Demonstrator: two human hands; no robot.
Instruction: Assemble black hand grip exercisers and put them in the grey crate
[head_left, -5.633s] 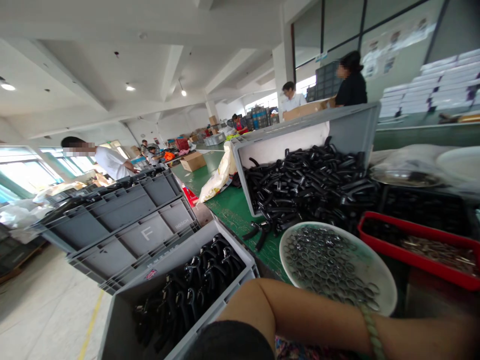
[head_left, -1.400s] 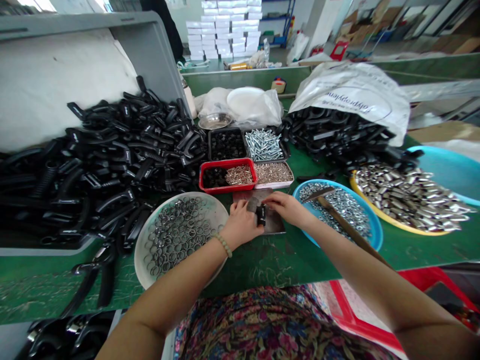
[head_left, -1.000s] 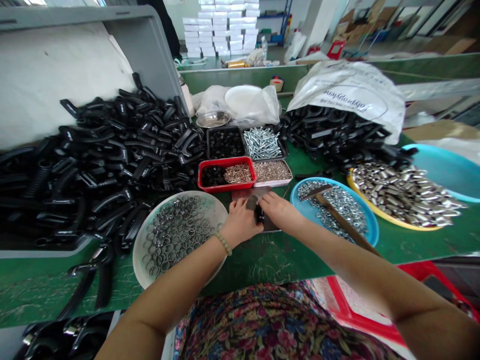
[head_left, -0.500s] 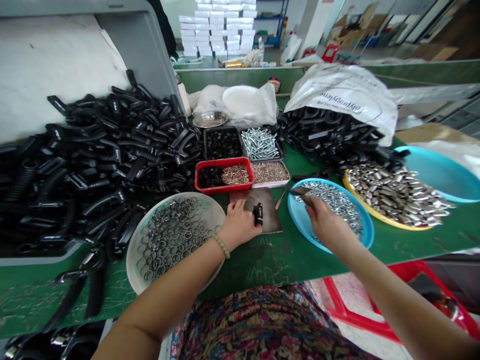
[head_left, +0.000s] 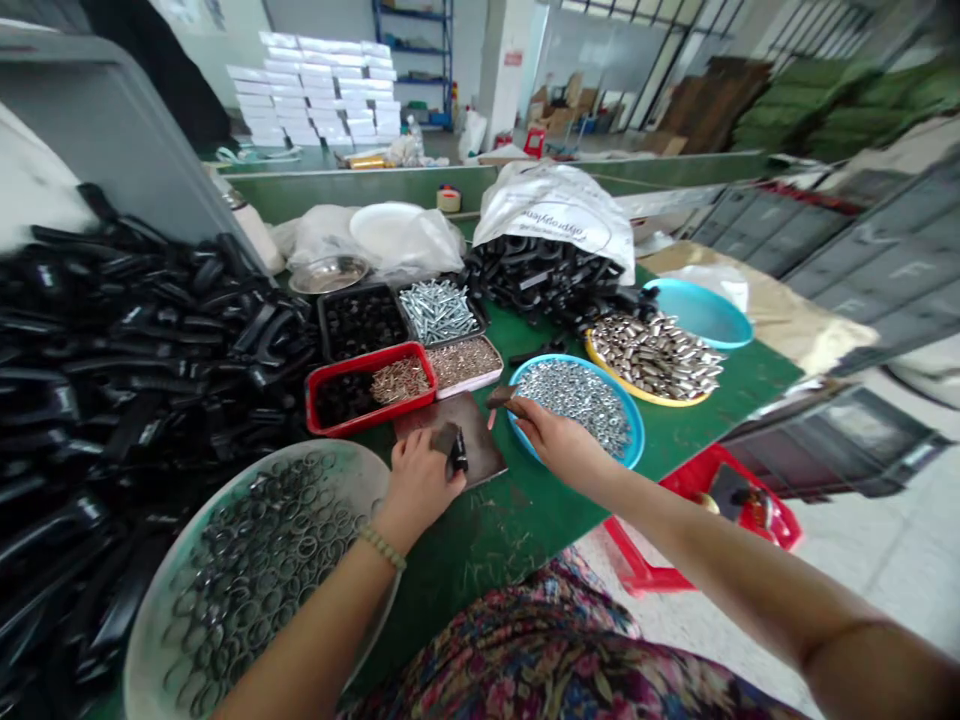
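My left hand [head_left: 421,484], a bead bracelet on its wrist, is closed around a small black plastic part [head_left: 458,454] over a flat metal plate [head_left: 487,462]. My right hand [head_left: 553,436] grips a dark, flat tool [head_left: 501,397]; its exact kind is hard to make out. That tool points left, beyond the rim of a blue basin [head_left: 639,440] of small silvery metal pieces. By my left forearm sits a whitish basin [head_left: 142,640] of metal rings. A thin pinkish tool [head_left: 492,418] shows just below the dark one.
A red tray [head_left: 360,424] holds black pieces and brass-coloured screws. Behind it is a tray of silvery screws [head_left: 439,312]. Black handles [head_left: 150,340] heap up at left. A white bag [head_left: 559,205] of black parts and a yellow-rimmed basin [head_left: 675,402] of metal sleeves stand at right.
The view has turned to the right, so the table's things appear farther left. My right hand has moved left with the dark tool, closer to the plate. My left hand keeps its hold.
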